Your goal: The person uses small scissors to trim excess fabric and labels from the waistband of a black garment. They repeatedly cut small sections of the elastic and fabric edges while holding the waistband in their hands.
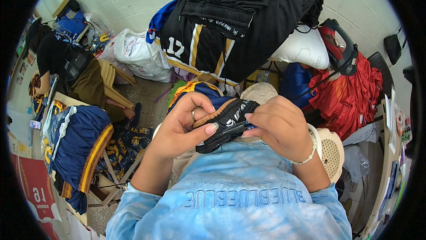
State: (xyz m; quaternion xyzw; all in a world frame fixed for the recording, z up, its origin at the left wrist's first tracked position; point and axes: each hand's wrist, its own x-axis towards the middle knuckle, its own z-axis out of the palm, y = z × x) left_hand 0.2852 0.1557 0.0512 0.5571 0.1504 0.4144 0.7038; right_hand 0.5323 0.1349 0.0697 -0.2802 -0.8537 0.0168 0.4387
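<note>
My left hand (179, 129) is closed on the gathered waistband (217, 129) of a black garment, thumb on top and a ring on one finger. The waistband is elastic, with white printing and a tan-brown part along its upper edge. My right hand (282, 124), a beaded bracelet at its wrist, pinches small thread snips (235, 127). Their thin metal blades lie against the black cloth, and a bit of blue shows near the fingertips. The fingers hide most of the handle. Both hands are close together in front of my chest.
Black shorts (208, 53) are piled ahead. Navy shorts (80, 138) hang over a stand at left, near a seated person (53, 58). At right are an iron (339, 47), red garments (350, 93) and a beige perforated chair (330, 155). White plastic bags (137, 53) stand by the wall.
</note>
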